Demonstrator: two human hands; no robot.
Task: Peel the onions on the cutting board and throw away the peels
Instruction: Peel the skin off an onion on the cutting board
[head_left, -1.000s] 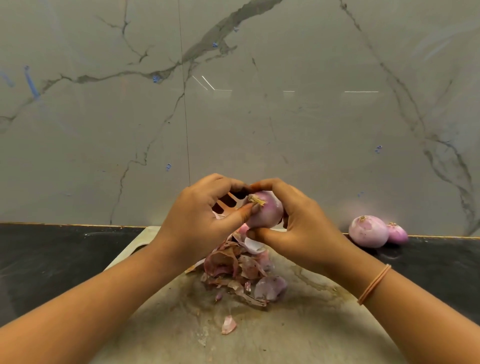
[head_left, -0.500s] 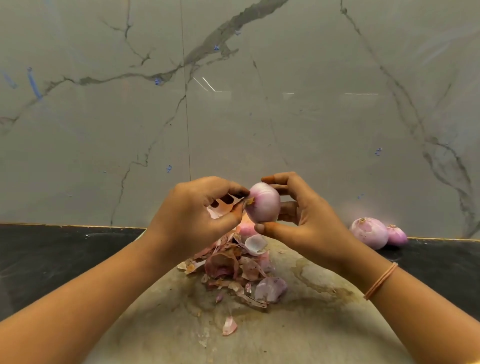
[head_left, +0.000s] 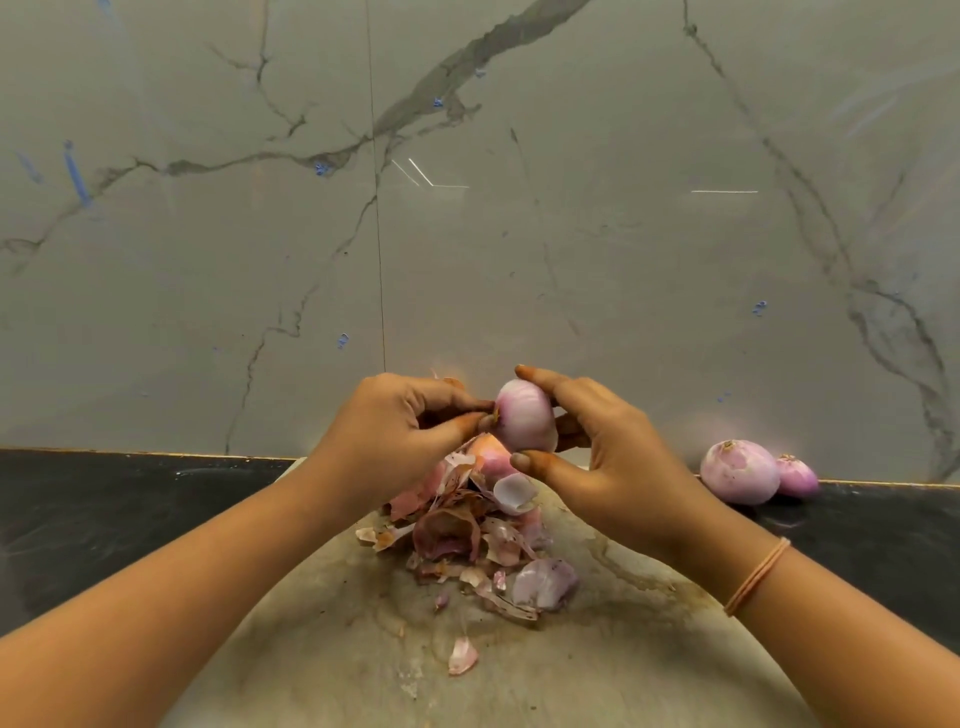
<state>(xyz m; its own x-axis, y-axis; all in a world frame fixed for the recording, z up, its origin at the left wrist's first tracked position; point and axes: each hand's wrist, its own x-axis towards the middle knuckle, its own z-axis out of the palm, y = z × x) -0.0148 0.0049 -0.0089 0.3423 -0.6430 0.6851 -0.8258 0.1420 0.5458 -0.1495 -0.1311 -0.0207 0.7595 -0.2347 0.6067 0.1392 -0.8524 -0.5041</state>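
Observation:
A pale pink, nearly bare onion (head_left: 523, 415) hangs above the stained cutting board (head_left: 597, 654). My right hand (head_left: 608, 462) grips it between thumb and fingers. My left hand (head_left: 400, 431) pinches the stem end on the onion's left side, with a bit of peel tucked behind its fingers. Under both hands lies a pile of onion peels (head_left: 478, 530). Another onion (head_left: 491, 457), partly hidden, sits at the back of that pile. One loose peel (head_left: 462, 656) lies nearer to me on the board.
Two peeled onions (head_left: 740, 472) (head_left: 795, 475) rest on the black counter (head_left: 104, 514) at the right, against the marble wall (head_left: 467, 234). Dark countertop runs along both sides of the board.
Both hands have lifted the onion slightly and turned it. My right fingers now lie more over its top, and my left thumb and finger pinch at its stem end.

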